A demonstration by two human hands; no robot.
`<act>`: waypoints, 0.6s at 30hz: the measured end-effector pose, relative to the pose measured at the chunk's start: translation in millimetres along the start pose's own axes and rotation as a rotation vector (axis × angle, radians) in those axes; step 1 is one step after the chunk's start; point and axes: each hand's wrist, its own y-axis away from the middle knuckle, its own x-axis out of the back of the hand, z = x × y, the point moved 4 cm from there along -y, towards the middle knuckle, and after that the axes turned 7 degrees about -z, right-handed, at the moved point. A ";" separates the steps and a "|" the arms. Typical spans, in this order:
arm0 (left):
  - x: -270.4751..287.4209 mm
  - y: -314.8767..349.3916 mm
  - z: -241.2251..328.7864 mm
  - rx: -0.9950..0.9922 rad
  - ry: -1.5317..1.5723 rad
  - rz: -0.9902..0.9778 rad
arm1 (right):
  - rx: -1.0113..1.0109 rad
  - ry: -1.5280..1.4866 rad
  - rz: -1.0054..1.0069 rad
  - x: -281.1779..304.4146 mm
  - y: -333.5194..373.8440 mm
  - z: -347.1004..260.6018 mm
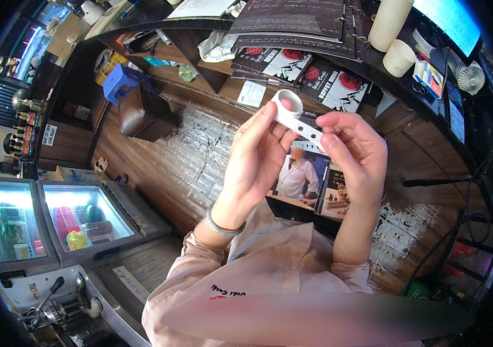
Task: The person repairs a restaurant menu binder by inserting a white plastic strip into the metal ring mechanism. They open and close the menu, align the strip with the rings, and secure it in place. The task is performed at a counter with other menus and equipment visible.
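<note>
A small white roll with a hollow core is held up in front of my chest, most likely tape or labels. From it a short white strip with dark round marks runs down to the right. My left hand is closed on the roll, thumb against its near side. With thumb and bent fingers, my right hand pinches the strip's free end. Below the hands, partly covered by them, is an open printed booklet with a photo of a person in a light shirt.
Stacked dark menus lie on the counter ahead, with more on the shelf below. Right of them stand a tall cream cup, a shorter one and a lit screen. A brown stool and a glass-topped chiller are at the left.
</note>
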 end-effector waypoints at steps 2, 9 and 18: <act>0.7 -0.5 1.1 -0.015 0.002 -0.010 | 0.004 -0.001 0.000 2.4 1.2 -4.2; 1.2 1.0 0.9 0.006 0.027 0.010 | 0.015 0.025 0.034 10.9 7.3 -4.9; 8.5 -4.7 -8.2 -0.075 -0.039 0.161 | 0.071 0.027 0.117 15.0 8.8 -3.9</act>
